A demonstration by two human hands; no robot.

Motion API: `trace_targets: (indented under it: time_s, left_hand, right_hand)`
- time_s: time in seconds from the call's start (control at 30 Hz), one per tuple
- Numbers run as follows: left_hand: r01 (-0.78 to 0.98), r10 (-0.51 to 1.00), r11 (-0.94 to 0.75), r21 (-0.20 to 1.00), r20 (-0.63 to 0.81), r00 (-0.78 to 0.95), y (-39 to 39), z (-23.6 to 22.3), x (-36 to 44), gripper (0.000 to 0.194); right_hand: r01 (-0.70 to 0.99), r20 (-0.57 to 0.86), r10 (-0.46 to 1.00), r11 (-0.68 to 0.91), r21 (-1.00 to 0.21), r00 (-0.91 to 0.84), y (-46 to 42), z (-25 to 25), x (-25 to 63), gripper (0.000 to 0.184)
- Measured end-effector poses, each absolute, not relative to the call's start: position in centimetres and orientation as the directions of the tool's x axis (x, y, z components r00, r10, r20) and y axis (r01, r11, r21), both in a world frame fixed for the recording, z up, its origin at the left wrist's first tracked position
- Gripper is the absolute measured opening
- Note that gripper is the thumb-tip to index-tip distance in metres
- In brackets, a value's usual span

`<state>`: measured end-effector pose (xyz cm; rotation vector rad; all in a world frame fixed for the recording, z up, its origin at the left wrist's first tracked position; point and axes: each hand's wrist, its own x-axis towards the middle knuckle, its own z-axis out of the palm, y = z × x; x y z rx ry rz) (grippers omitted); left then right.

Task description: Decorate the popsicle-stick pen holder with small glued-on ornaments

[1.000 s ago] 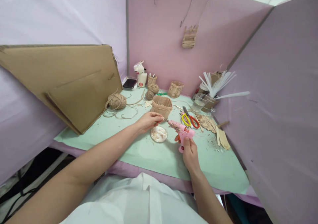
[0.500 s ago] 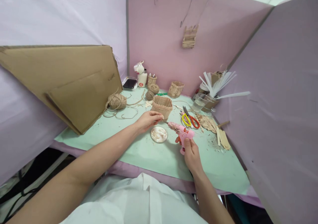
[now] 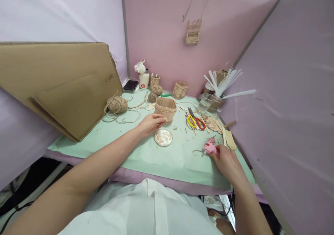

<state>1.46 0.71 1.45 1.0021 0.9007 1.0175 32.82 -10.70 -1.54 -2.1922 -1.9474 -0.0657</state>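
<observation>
My left hand (image 3: 152, 124) pinches a small pale piece (image 3: 165, 119), too small to name exactly, in front of a wooden basket (image 3: 166, 109) with a braided rim. Just below that hand lies a round dish (image 3: 163, 138) with pale shell-like bits in it. Over at the right, my right hand (image 3: 227, 160) is closed around a pink glue gun (image 3: 211, 147) low at the table surface. Scissors (image 3: 195, 119) with one yellow and one red handle lie between the basket and the glue gun.
Twine balls (image 3: 117, 104) sit at the left beside a large cardboard sheet (image 3: 75, 92). A second basket (image 3: 180, 89), a white cow-shaped bottle (image 3: 142, 75) and a phone (image 3: 130, 85) stand at the back. White glue sticks (image 3: 227, 83), a plastic cup (image 3: 205, 103) and wooden strips (image 3: 229, 138) are at the right.
My right hand has carried the glue gun right and down, away from the left hand, and turned it. My left hand still pinches the small piece near the basket. The view has shifted slightly.
</observation>
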Motion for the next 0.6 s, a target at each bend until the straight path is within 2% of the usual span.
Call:
trace_targets:
  time_s: [0.1,0.17,0.3,0.43,0.6]
  left_hand:
    - [-0.224,0.949,0.221,0.949,-0.156,0.272,0.6,1.4,1.5,0.028]
    - [-0.204,0.949,0.22,0.954,-0.162,0.269,0.6,1.4,1.5,0.029]
    - [-0.16,0.95,0.185,0.97,-0.135,0.282,0.6,1.2,1.5,0.029]
    - [-0.117,0.955,0.155,0.981,-0.119,0.272,0.5,1.2,1.6,0.028]
    - [-0.113,0.954,0.14,0.984,-0.103,0.281,0.4,1.4,1.7,0.026]
  right_hand:
    - [0.996,0.273,0.958,-0.077,-0.038,0.084,-10.5,-1.3,32.2,0.024]
    - [0.997,0.312,0.949,-0.01,-0.08,0.034,-10.1,-0.7,30.5,0.022]
    - [0.96,0.216,0.97,0.161,-0.227,-0.111,-8.9,0.0,25.5,0.02]
    - [0.965,0.137,0.984,0.144,-0.221,-0.115,-7.9,-0.6,22.3,0.019]
    - [0.955,0.154,0.983,0.139,-0.26,-0.101,-7.5,-1.4,22.1,0.017]
